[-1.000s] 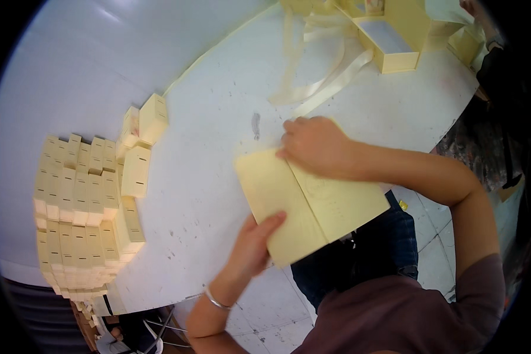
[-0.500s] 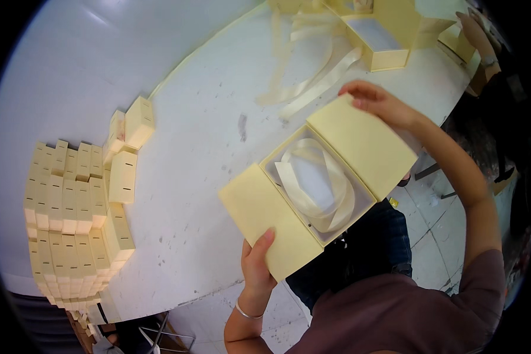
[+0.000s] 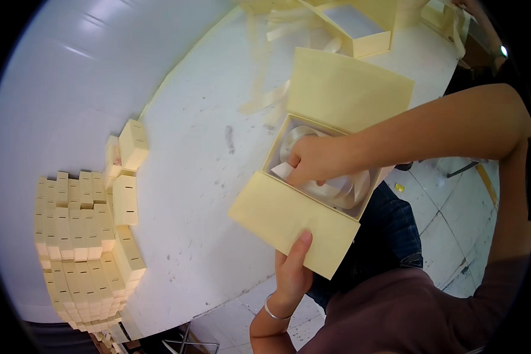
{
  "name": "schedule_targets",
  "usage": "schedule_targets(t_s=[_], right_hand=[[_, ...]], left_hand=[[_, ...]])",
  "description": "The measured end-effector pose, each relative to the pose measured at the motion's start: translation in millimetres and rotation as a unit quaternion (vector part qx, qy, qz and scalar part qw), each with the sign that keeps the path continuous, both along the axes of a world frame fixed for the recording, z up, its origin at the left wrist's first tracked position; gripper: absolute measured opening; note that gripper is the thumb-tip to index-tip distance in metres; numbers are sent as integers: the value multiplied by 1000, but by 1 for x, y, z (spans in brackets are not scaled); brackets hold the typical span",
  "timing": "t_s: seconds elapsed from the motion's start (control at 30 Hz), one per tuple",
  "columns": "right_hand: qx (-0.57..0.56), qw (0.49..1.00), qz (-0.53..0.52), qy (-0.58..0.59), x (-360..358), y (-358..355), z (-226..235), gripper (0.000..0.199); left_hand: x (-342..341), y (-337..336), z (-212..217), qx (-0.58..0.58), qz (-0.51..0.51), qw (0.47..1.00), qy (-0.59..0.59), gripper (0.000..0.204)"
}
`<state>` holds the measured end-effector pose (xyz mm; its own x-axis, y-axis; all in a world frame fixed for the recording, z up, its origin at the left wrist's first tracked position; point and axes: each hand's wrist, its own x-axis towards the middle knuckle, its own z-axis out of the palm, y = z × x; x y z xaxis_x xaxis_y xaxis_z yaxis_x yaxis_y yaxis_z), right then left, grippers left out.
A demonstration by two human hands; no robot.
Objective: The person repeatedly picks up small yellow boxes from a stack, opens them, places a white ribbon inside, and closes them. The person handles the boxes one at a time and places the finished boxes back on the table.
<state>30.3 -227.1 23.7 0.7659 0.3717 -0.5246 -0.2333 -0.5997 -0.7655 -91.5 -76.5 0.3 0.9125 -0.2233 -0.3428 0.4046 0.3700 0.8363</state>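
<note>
R hand now in box, curled, ribbon grip unclear; L hand closed on flap; stack marks illegible

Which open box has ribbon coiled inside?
The held box, right hand inside, left hand gripping its near flap; the far open box at the frame's top shows only pale lining.

No text or numbers can be read.

The left grip closes by the worktop's near edge, thumb laid flat on top, fingers hidden beneath. The right arm, sharply bent at the elbow, stretches leftward; its grip points down, knuckles up, fingers curled.
</note>
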Motion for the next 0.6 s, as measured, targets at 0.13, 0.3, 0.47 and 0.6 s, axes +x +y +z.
schedule_targets(t_s=[0.13, 0.3, 0.47, 0.6], right_hand=[[90, 990, 0, -112, -4, -1, -20, 24], [-68, 907, 78, -407, 9, -14, 12, 17], [77, 942, 63, -322, 15, -25, 53, 15], [245, 952, 14, -185, 4, -9, 29, 18]], left_hand=[[3, 7, 5, 46, -11, 999, 23, 43], [8, 22, 8, 77, 6, 997, 30, 40], [9, 15, 24, 121, 41, 990, 52, 40], [13, 10, 28, 150, 55, 986, 54, 42]])
